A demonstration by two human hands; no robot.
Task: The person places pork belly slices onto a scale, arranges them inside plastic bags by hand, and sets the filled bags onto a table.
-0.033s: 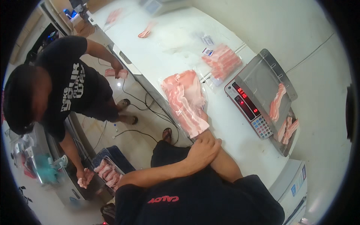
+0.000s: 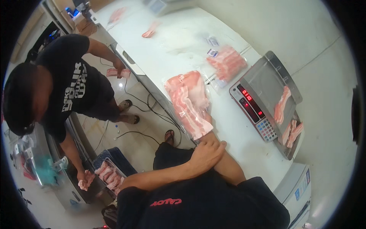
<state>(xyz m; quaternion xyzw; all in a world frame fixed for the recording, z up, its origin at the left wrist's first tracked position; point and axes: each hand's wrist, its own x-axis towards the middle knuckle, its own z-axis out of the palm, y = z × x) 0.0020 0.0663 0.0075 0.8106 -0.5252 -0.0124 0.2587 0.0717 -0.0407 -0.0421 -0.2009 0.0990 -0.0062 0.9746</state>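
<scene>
A clear plastic bag of pork belly slices (image 2: 188,103) lies at the table's front edge, before me. My right hand (image 2: 207,111) reaches under or into this bag; only a strip of skin shows beside the meat, and its fingers are hidden. Across my right forearm lies my left hand (image 2: 207,153), its fingers wrapped round the arm just below the bag. To the right stands a digital scale (image 2: 253,105) with a lit red display. One pork strip (image 2: 282,105) rests on its metal pan, and a few shorter pieces (image 2: 292,133) lie at the near end.
Another bagged pack of pork slices (image 2: 228,63) lies behind, near small labels (image 2: 212,52). Loose pork (image 2: 150,30) sits farther back on the white table (image 2: 244,160). At left, a co-worker (image 2: 76,80) holds meat in both hands, beside a tray of pork (image 2: 109,176). Cables (image 2: 152,103) cross the floor.
The view has shifted very slightly. My hands and the bag stay where they were.
</scene>
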